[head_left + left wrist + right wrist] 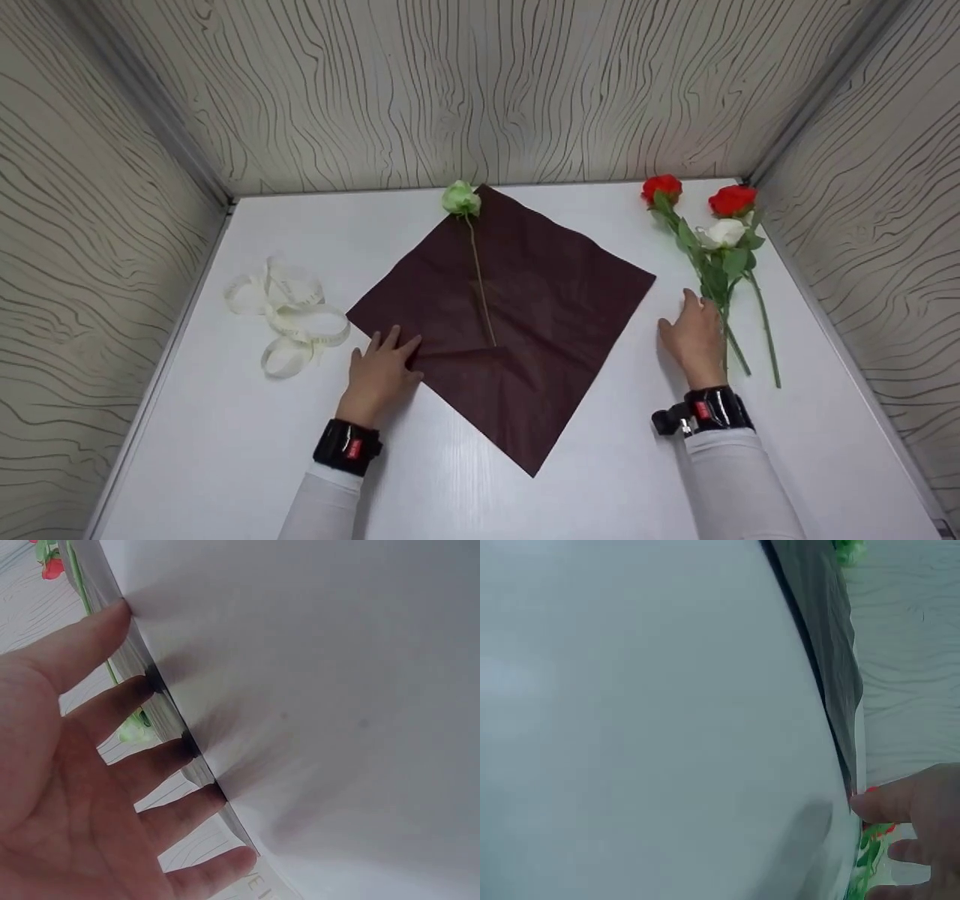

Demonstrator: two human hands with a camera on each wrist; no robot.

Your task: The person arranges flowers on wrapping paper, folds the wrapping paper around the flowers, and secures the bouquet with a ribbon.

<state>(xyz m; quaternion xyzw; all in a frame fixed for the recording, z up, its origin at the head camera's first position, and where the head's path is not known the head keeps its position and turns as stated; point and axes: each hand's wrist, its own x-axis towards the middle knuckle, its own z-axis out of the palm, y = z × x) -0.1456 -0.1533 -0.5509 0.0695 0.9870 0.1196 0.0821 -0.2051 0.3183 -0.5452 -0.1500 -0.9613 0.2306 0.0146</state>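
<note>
A dark maroon sheet of wrapping paper (555, 300) lies as a diamond on the white table. Across its upper part rests one pale green rose (460, 199), its bare stem running down to the sheet's middle. My left hand (381, 375) lies with spread, straight fingers on the sheet's lower left edge; its fingers (161, 829) line that edge in the left wrist view. My right hand (694, 337) is beside the stems of the red roses (661, 189) and white rose (724, 233), fingers extended. In the right wrist view the right hand (922, 829) overlaps green leaves (870, 855).
Loops of cream ribbon (292, 322) with faint print lie left of the sheet. Patterned panels (480, 90) wall the table (525, 510) at the back and both sides. Black camera straps (346, 447) circle both wrists.
</note>
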